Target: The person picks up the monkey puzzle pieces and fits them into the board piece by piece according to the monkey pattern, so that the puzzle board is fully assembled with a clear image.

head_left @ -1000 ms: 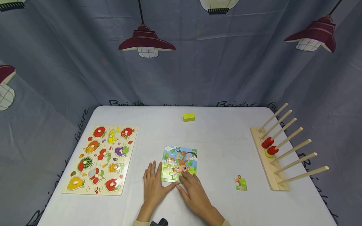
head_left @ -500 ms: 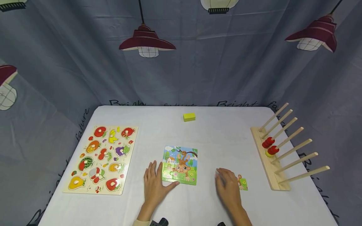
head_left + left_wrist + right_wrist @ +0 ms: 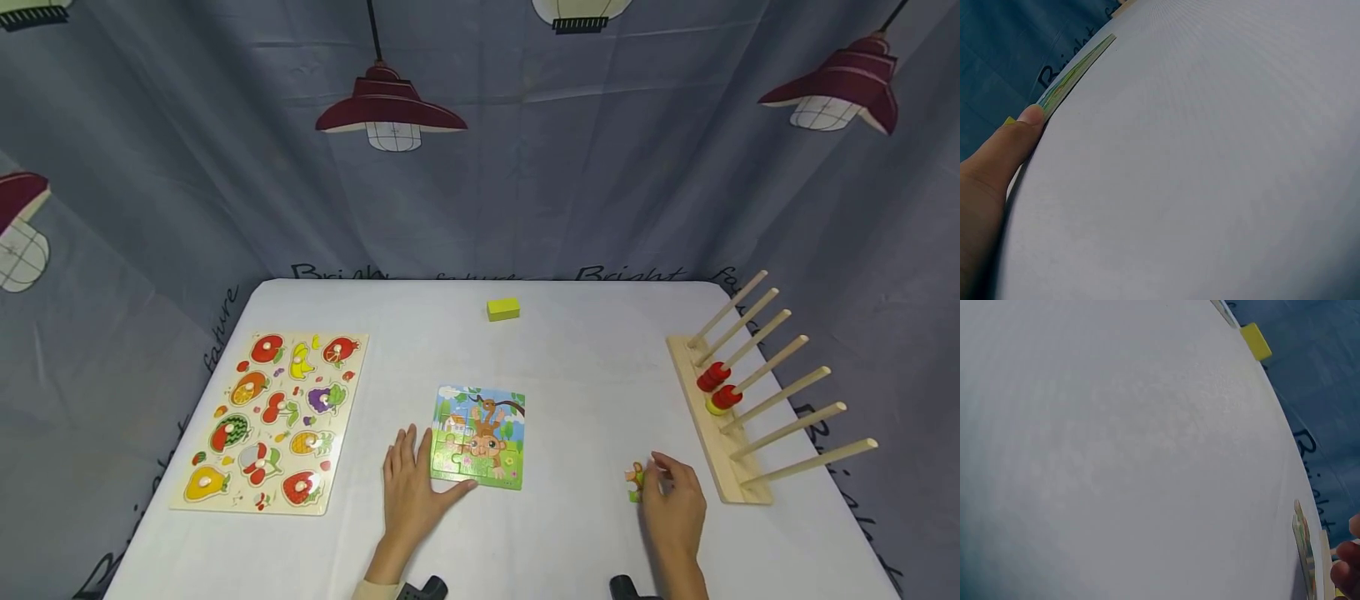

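Note:
A jigsaw puzzle with a monkey picture lies flat in the middle of the table. My left hand rests at its lower left corner with fingers spread. In the left wrist view the thumb lies against the puzzle's edge. Farther right on the table is a loose puzzle piece, its right part hidden by my right hand. That hand's fingers are bent just beside the piece. In the right wrist view, the piece shows nearly edge-on, with a gap between it and the fingertips.
On the left lies a fruit board with knobbed pieces. A yellow block sits near the back edge. At the right stands a wooden peg rack with red and yellow beads. A grey curtain hangs behind the table.
My right hand has left the puzzle and moved right, over to the loose piece, now covering part of it. The left hand has stayed at the puzzle's corner.

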Available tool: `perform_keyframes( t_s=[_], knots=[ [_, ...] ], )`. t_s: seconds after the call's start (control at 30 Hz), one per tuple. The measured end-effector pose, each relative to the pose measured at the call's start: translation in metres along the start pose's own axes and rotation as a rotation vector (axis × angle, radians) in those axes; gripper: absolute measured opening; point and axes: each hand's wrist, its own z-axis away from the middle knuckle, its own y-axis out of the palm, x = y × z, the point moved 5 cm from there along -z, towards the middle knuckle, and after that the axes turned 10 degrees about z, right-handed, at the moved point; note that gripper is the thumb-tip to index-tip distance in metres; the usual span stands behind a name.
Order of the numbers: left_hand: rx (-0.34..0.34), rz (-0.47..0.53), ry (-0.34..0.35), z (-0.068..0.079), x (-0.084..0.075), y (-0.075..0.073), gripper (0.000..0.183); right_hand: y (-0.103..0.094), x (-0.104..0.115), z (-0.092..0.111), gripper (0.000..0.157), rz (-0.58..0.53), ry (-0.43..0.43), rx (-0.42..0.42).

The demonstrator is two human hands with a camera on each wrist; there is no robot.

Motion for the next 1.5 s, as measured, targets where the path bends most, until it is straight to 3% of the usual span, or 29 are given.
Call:
perform_keyframes(
  t_s=[0.17, 0.37, 0.63, 0.77, 1.07, 1.5],
  knots=[
    [-0.001, 0.001, 0.003, 0.000, 0.000, 0.000, 0.107, 0.000, -0.009, 0.003, 0.022, 0.053, 0.073, 0.048],
    [0.004, 0.004, -0.001, 0.001, 0.000, 0.002, 0.107, -0.001, -0.012, 0.007, 0.027, 0.085, 0.064, 0.149],
    [-0.011, -0.008, 0.007, 0.003, 0.001, 0.001, 0.107, 0.002, -0.007, 0.004, 0.059, 0.173, -0.008, 0.514],
    [-0.012, -0.008, 0.008, 0.003, 0.001, 0.000, 0.106, 0.002, -0.005, 0.003, 0.066, 0.203, -0.017, 0.606],
    [-0.009, -0.006, 0.010, 0.002, 0.000, 0.000, 0.107, -0.001, -0.001, -0.001, 0.065, 0.236, 0.015, 0.625],
    [-0.006, 0.006, 0.009, 0.000, -0.001, -0.001, 0.106, -0.003, -0.002, 0.000, 0.059, 0.160, 0.080, 0.591]
  ],
)
